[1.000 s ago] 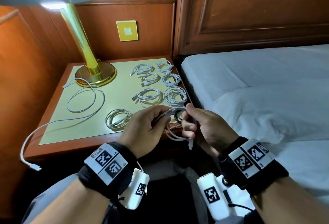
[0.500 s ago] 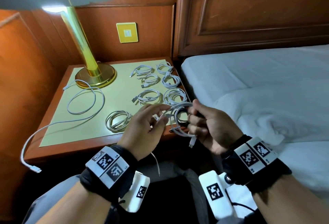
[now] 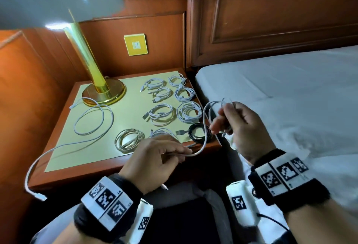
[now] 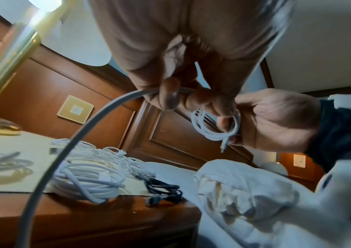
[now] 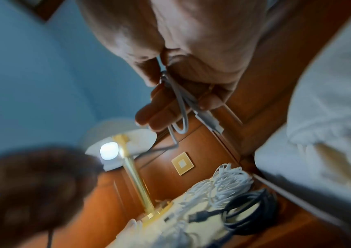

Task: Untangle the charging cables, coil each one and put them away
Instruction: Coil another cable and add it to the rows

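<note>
Two hands work one white cable in the air just off the bedside table at its 4 o'clock corner. The left hand, low and knuckles up, pinches the cable's straight run between thumb and fingertips; the loose plug end hangs below that wrist. From the pinch the cable swings up in an S-curve to the right hand, higher and toward 2 o'clock, whose curled fingers clamp a small bundle of loops with a connector poking out beneath. On the table's yellow mat I count eight white coils: four at 12 to 1 o'clock, two larger ones in the middle row, one at 6 o'clock and one partly hidden behind the left hand. One black coil lies at the 4 o'clock corner, its plug pointing toward 9 o'clock. One uncoiled white cable loops across the 9 o'clock side and trails over the front edge. One brass lamp stands at 11 o'clock. A bed with white sheets lies at 3 o'clock.
</note>
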`<move>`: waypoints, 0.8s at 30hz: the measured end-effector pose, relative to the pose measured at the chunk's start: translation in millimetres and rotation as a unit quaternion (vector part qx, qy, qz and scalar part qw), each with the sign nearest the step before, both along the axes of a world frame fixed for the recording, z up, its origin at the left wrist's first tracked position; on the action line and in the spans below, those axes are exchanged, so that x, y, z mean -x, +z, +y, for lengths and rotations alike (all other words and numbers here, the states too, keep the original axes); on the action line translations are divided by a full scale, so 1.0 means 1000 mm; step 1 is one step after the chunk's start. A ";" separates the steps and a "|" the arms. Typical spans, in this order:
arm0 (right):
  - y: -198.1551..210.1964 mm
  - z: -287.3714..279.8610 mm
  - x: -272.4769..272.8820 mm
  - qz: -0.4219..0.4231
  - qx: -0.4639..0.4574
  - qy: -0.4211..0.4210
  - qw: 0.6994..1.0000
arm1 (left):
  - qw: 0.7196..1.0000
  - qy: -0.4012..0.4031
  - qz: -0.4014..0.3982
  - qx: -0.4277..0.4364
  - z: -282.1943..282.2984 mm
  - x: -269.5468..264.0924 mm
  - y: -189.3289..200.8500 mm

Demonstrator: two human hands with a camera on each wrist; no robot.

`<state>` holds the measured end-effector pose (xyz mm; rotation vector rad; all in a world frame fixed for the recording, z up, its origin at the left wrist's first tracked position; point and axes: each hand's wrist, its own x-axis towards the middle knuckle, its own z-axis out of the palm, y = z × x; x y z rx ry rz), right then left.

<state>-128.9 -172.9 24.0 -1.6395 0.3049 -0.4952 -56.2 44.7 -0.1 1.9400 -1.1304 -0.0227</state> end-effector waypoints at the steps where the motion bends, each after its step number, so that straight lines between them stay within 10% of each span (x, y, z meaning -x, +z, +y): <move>1: -0.002 0.007 0.001 0.014 0.062 0.030 0.998 | 1.000 -0.017 0.020 0.014 -0.002 0.002 0.000; 5: -0.015 0.023 0.002 0.072 0.144 0.139 0.977 | 0.995 0.019 0.061 0.081 -0.007 0.004 0.003; 24: -0.007 0.036 -0.004 0.104 -0.226 0.172 0.953 | 0.989 0.079 0.111 0.060 -0.015 0.001 -0.002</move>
